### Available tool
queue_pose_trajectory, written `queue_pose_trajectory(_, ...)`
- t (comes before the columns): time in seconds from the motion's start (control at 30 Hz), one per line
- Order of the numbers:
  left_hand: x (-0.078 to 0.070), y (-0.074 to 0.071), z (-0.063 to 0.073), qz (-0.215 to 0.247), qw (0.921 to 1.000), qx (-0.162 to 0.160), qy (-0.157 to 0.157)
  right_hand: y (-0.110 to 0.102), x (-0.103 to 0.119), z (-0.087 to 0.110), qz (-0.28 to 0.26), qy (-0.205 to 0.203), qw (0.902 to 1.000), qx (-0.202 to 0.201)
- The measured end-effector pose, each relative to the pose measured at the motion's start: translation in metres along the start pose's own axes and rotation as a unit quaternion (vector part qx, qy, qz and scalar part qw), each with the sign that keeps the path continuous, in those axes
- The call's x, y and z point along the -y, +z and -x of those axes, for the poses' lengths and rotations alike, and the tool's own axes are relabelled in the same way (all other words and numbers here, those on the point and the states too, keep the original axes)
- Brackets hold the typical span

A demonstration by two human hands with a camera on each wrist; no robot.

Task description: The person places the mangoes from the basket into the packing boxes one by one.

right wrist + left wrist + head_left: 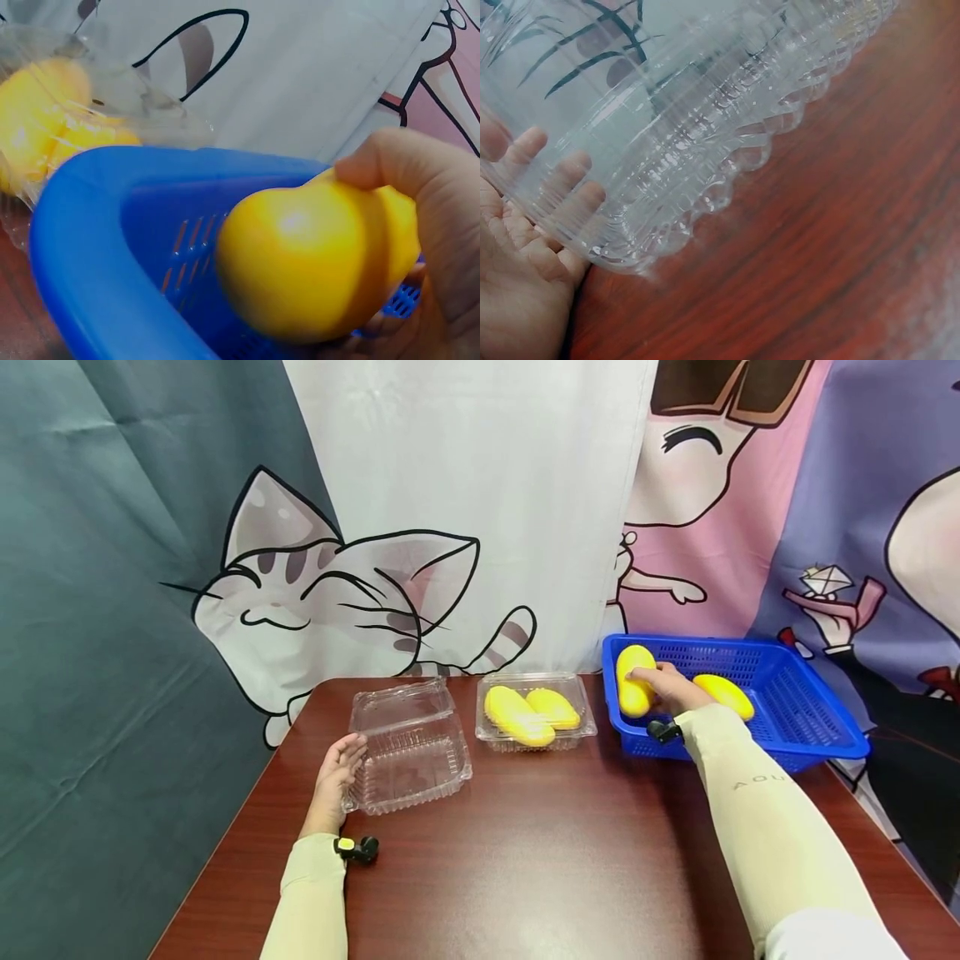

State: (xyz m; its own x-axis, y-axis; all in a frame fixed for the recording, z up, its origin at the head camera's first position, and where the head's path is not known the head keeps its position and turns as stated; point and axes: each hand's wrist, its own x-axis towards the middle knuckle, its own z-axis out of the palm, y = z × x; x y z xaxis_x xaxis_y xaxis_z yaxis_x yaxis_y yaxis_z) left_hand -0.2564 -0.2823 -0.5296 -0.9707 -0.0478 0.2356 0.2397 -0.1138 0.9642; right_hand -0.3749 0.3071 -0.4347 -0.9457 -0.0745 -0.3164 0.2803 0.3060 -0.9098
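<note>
My right hand [671,687] grips a yellow mango [635,681] at the left end of the blue plastic basket [806,747]. In the right wrist view the thumb lies over the top of the mango [292,262], beside the basket rim [79,217]. Another mango [724,695] lies in the basket, right of the hand. My left hand [339,774] rests at the left side of an open, see-through clamshell box [412,768], its fingers loosely bent. Through the plastic [675,172], the left wrist view shows these fingertips [570,166].
A second clear clamshell box [536,678] holds two mangoes [519,717] between the open box and the basket. All stand towards the back of a brown wooden table [517,852]. A cartoon-printed cloth [487,468] hangs right behind them.
</note>
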Motion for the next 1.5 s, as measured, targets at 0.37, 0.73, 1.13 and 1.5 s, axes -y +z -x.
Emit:
queue_pose_trajectory(0.37, 0.002, 0.006, 0.002, 0.008, 0.9998, -0.014, 0.010, 0.026, 0.059, 0.014, 0.090, -0.121, 0.9745, -0.166)
queue_pose_trajectory(0.73, 0.003, 0.005, 0.001, 0.006, 0.9998, -0.021, 0.003, 0.101, 0.107, 0.019, 0.144, -0.173, 0.9628, -0.149)
queue_pose_trajectory(1.13, 0.002, 0.005, 0.001, 0.002, 0.9997, -0.025, 0.001, 0.202, 0.118, 0.030, 0.183, -0.201, 0.9593, -0.078)
queue_pose_trajectory(1.5, 0.000, 0.006, 0.001, -0.001, 0.9992, -0.040, 0.008, 0.279, 0.121, 0.042, 0.221, -0.201, 0.9523, -0.061)
